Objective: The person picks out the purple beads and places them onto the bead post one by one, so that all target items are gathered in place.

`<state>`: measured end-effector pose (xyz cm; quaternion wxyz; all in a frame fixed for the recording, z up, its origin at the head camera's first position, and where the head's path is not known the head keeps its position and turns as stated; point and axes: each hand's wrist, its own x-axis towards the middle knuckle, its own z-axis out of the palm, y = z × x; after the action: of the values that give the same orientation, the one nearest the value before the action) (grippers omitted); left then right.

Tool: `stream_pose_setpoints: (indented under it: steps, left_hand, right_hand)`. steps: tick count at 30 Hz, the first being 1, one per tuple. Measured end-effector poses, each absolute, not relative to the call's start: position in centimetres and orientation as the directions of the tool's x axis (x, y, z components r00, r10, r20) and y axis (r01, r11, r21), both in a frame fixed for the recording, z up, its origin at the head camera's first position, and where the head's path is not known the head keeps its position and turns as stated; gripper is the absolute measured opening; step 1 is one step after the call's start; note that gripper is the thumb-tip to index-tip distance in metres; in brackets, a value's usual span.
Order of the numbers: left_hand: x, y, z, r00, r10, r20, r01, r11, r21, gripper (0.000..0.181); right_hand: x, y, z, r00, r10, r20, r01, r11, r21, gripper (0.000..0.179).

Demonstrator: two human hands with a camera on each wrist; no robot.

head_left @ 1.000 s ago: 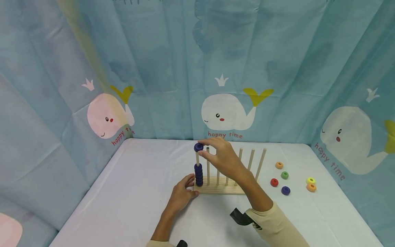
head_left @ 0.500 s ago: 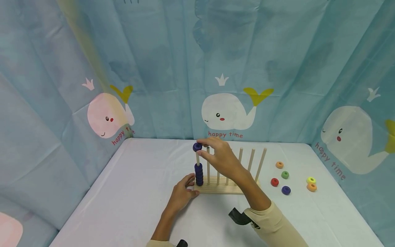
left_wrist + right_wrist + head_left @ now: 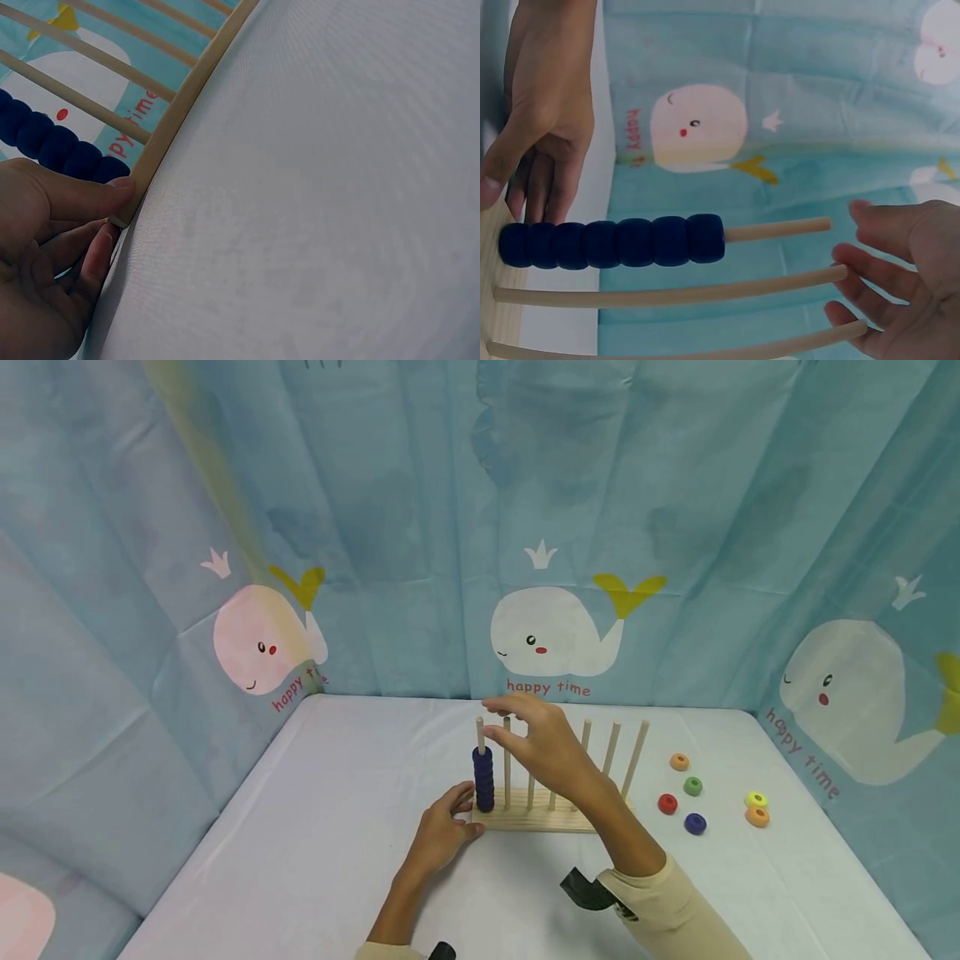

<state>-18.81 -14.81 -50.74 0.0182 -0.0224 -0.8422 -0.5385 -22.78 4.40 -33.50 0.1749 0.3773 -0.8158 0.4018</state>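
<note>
A wooden peg rack [image 3: 525, 821] stands on the white cloth, with several upright pegs along its base. On its leftmost peg [image 3: 780, 229] sits a stack of dark blue beads [image 3: 483, 779], the peg's top bare above them. My left hand [image 3: 441, 833] pinches the left end of the base, thumb on the front side and fingers behind, as the left wrist view shows. Beside the peg tops is my right hand [image 3: 551, 747], thumb and fingers spread apart with nothing between them. In the right wrist view its fingertips [image 3: 840, 271] are right at the neighbouring pegs' ends.
Right of the rack lie loose beads: red [image 3: 667, 803], green [image 3: 692, 787], dark blue [image 3: 695, 823], orange [image 3: 679, 762], yellow [image 3: 755, 799] and another orange one [image 3: 757, 817]. A blue whale-print curtain [image 3: 405, 635] hangs behind the table.
The dark blue bead that my right hand held at the peg's top has dropped onto the stack, which is now taller. The right fingers have let go; the left hand stays put.
</note>
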Motion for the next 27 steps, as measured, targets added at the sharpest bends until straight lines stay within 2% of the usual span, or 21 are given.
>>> stream_pose_setpoints:
  steps: [15,27]
  left_hand:
    - [-18.8,-14.7,-50.7,-0.998,0.015,0.055,0.057,0.412,0.910,0.067]
    - [-18.8,-14.8,-50.8,-0.998,0.006,0.058,0.055,0.410,0.911,0.068]
  right_hand:
    - [-21.9,6.8,-33.0,-0.590,-0.366,0.720,-0.802,0.374,-0.466,0.030]
    - [-20.9,9.9,-33.8,-0.615,-0.319,0.721,-0.779,0.389,-0.492,0.028]
